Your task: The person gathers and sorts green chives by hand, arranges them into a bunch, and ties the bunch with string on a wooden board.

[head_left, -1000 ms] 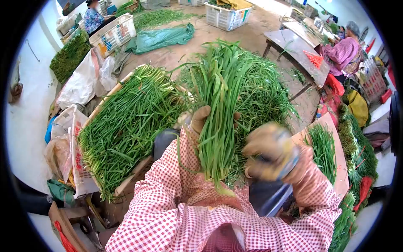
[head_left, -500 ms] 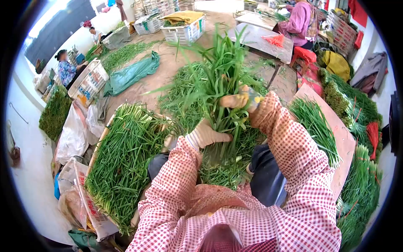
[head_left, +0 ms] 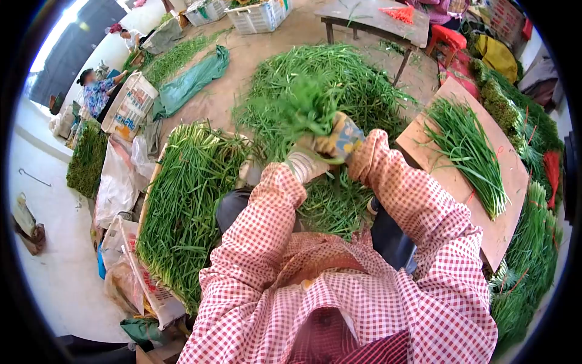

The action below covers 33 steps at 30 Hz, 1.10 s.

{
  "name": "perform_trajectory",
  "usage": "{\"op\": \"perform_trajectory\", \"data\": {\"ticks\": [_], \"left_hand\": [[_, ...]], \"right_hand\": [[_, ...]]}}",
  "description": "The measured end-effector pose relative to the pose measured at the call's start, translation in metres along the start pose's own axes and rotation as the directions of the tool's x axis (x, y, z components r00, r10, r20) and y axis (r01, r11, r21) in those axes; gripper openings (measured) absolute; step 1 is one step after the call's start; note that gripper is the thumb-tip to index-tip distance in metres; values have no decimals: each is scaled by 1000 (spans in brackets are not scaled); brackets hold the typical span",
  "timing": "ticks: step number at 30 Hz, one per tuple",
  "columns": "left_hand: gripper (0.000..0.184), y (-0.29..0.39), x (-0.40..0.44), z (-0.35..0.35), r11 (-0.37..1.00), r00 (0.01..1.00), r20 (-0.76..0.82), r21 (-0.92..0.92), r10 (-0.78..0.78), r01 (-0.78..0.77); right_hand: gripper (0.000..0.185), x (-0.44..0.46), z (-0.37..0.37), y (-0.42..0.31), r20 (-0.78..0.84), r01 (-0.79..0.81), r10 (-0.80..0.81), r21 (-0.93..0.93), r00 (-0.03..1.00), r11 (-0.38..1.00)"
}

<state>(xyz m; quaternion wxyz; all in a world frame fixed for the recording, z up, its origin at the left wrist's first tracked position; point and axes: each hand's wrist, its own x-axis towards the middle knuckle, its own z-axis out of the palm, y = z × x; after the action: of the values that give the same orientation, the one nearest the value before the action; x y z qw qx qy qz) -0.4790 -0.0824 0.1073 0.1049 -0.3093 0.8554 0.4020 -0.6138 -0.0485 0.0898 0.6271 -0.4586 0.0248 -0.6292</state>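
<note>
Gripping a green bunch [head_left: 306, 112], its tips blurred, the gloved right hand [head_left: 341, 138] curls round its near end, while the left hand [head_left: 314, 162] sits just beside it, fingers mostly hidden, its closure impossible to tell; a green heap [head_left: 357, 73] spreads far, packed greens [head_left: 188, 200] lie left, and cut stalks [head_left: 470, 151] rest on a board [head_left: 510, 191] at right

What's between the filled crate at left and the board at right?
Head view: both legs, loose greens between them, checked sleeves, plus gloved left hand and gloved right hand at a blurred bunch of long-leaved greens.
</note>
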Motion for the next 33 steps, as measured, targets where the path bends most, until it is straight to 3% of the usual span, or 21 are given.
{"op": "perform_trajectory", "data": {"ticks": [2, 5, 6, 8, 10, 11, 12, 14, 15, 16, 17, 18, 19, 22, 25, 27, 28, 29, 30, 32, 33], "left_hand": [[73, -8, -4, 7, 892, 992, -110, 452, 55, 0], [89, -3, -68, -29, 873, 972, -235, 469, -20, 131], [92, -7, -77, -38, 788, 961, -272, 579, -55, 209], [74, -1, -85, -70, 734, 926, -204, 566, -317, 376], [49, -42, -87, -83, 915, 926, -377, 372, -5, 156], [38, -26, -102, -88, 999, 953, -301, -20, -38, 33], [38, -24, -105, -87, 999, 953, -299, -20, -39, 34], [28, -12, -106, -69, 513, 999, 2, -858, 37, -17], [25, -1, -106, -56, 167, 995, 74, -984, 62, 63], [24, 10, -98, -33, 114, 997, 75, -991, 0, 75], [23, 21, -89, -10, 60, 995, 76, -995, -61, 80], [34, 11, -72, 11, -136, 979, -27, -991, 204, 1], [44, -1, -57, 31, -340, 887, -172, -940, 428, -18], [61, 12, -84, 25, -316, 944, 7, -941, 330, 117], [60, -31, -65, 32, -196, 975, 132, -966, 180, 167], [51, -22, -69, 15, 217, 977, 133, -972, 167, 95], [51, -27, -68, 13, 218, 976, 132, -972, 172, 92], [48, -34, -66, 14, 149, 979, 135, -982, 153, 112], [46, -40, -68, 14, 75, 981, 145, -988, 131, 136], [46, -43, -74, 10, 213, 990, 116, -972, 83, 96], [47, -35, -82, 4, 340, 982, 52, -940, 184, -14]], "right_hand": [[38, -4, 5, -17, -143, -167, 119, -391, 983, 905], [32, 10, 54, -65, -503, -361, -24, -652, 864, 667], [32, 10, 47, -76, -373, -351, -1, -873, 928, 338], [37, 18, 28, -68, -447, -328, 14, -636, 895, 698], [39, 27, 16, -61, -468, -229, 17, -401, 884, 887], [39, 32, 14, -57, -452, -174, 13, -317, 892, 932], [36, 33, 28, -58, -435, -197, 97, -190, 895, 962], [31, 30, 59, -57, -367, -253, 263, 76, 892, 964], [31, 28, 71, -57, -94, -50, -33, -761, 995, 647], [31, 24, 84, -55, 318, 312, -5, -933, 948, -181], [36, 19, 107, -49, 277, 311, 152, -903, 949, -295], [43, 14, 129, -43, 229, 342, 305, -853, 924, -395], [45, 2, 130, -19, 187, 260, 239, -908, 953, -327], [51, -45, 120, 56, 34, 48, -93, -988, 995, 145], [55, -57, 137, 27, 206, 212, -52, -958, 977, 192], [52, -70, 134, 19, 321, 326, -57, -921, 945, 212], [52, -88, 133, 21, 322, 326, -55, -923, 945, 207], [43, -111, 135, 23, -219, -148, -78, -843, 973, 518], [38, -122, 138, 24, -682, -494, 78, -441, 727, 749], [63, -118, 119, 22, -836, -264, 222, 97, 502, 960], [83, -115, 117, 27, -805, -235, 238, 126, 544, 964]]}}
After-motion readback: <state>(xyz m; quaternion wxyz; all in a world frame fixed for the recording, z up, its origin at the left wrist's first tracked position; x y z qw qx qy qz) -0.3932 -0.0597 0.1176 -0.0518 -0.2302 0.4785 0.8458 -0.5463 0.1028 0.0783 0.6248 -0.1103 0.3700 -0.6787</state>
